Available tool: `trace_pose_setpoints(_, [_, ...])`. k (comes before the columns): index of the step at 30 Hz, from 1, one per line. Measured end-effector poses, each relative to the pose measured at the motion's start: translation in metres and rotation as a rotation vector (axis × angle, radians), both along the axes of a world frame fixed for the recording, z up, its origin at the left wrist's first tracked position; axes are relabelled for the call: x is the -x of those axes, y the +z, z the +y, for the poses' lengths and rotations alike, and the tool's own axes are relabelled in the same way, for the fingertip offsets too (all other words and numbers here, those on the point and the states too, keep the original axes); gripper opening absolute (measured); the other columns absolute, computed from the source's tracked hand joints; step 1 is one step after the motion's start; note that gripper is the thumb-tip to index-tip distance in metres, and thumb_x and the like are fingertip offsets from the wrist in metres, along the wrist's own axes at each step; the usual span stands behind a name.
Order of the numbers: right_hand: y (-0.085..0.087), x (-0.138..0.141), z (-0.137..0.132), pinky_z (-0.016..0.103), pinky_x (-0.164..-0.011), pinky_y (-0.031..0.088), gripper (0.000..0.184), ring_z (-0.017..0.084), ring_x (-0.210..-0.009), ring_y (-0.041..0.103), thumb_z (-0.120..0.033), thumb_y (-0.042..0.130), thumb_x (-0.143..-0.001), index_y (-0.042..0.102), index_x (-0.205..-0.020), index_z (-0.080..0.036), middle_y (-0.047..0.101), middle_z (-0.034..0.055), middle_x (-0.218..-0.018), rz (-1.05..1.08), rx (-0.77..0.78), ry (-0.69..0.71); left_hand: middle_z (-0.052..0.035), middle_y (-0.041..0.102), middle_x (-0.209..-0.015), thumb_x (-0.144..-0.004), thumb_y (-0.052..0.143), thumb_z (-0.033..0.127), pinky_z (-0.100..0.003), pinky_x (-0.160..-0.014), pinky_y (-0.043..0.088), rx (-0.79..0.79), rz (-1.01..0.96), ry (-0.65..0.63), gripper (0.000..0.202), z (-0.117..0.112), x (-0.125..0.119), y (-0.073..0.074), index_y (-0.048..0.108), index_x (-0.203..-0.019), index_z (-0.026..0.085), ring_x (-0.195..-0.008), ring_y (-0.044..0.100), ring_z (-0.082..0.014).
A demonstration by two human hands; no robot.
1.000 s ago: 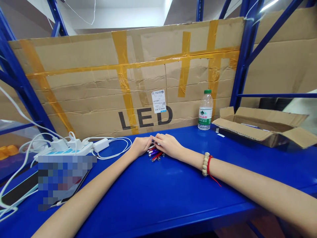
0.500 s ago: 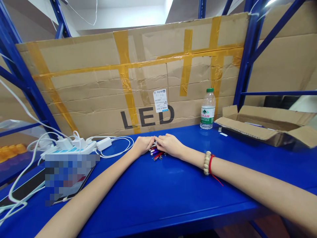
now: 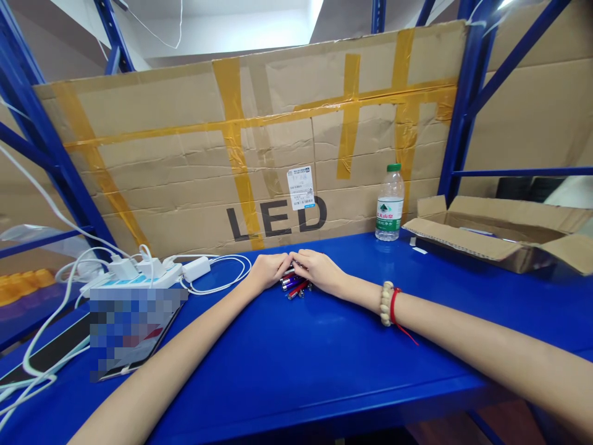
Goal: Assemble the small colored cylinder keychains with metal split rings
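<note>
My left hand (image 3: 269,271) and my right hand (image 3: 319,271) meet at the fingertips in the middle of the blue shelf top (image 3: 324,364). Both have curled fingers, closed around a small pile of shiny metal tubes (image 3: 291,283) that look like mini flashlights. Red, purple and silver ones poke out below the fingers; one red tube (image 3: 298,290) lies at the near edge of the pile with a small metal clip beside it. The fingers hide the rest of the pile. A beaded bracelet (image 3: 385,303) and a red string are on my right wrist.
At left are a white power strip (image 3: 134,279) with chargers and cables, and a tablet (image 3: 139,334) with a blurred screen. A green-capped water bottle (image 3: 389,207) and an open cardboard box (image 3: 504,247) stand at back right. A large taped carton (image 3: 185,167) forms the back.
The right fingers have shifted very slightly over the pile. The camera view has moved a little; both hands otherwise stay in place.
</note>
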State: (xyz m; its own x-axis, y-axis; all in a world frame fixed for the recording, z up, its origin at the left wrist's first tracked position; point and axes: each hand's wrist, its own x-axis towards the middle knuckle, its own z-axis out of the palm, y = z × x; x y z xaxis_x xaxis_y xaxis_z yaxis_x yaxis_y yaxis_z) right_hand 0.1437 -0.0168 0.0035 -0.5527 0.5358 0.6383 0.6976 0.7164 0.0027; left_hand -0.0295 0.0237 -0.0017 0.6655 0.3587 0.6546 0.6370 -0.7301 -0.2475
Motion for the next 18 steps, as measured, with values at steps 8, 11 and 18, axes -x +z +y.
trace_pose_setpoints(8, [-0.004,-0.009,0.012,0.023,-0.060,0.034,0.016,0.012,-0.064,0.045,-0.022,0.037,-0.089,0.052,-0.086,-0.017,0.048,-0.0001,-0.068,0.287,0.042,0.016,-0.0004,0.064,-0.065,-0.091,0.027,0.035,-0.019,-0.049,0.035,0.041,-0.098,0.085,0.031,-0.004,-0.002,0.001,0.053,-0.089,0.018,-0.054,0.059,-0.0112])
trace_pose_setpoints(11, [-0.005,-0.011,0.014,0.023,-0.060,0.034,0.017,0.012,-0.063,0.045,-0.024,0.036,-0.089,0.051,-0.085,-0.018,0.048,-0.0004,-0.069,0.341,0.054,0.029,-0.0011,0.066,-0.069,-0.091,0.027,0.034,-0.019,-0.049,0.036,0.003,-0.084,0.070,0.030,-0.003,-0.002,0.000,0.053,-0.094,0.018,-0.055,0.061,-0.0111])
trace_pose_setpoints(18, [-0.006,-0.010,0.013,0.023,-0.060,0.033,0.017,0.012,-0.063,0.045,-0.024,0.037,-0.089,0.050,-0.080,-0.019,0.048,-0.0006,-0.068,0.371,0.066,0.070,-0.0017,0.065,-0.064,-0.092,0.025,0.033,-0.019,-0.047,0.035,-0.099,-0.014,0.046,0.034,-0.001,-0.002,-0.001,0.054,-0.091,0.017,-0.051,0.059,-0.0107])
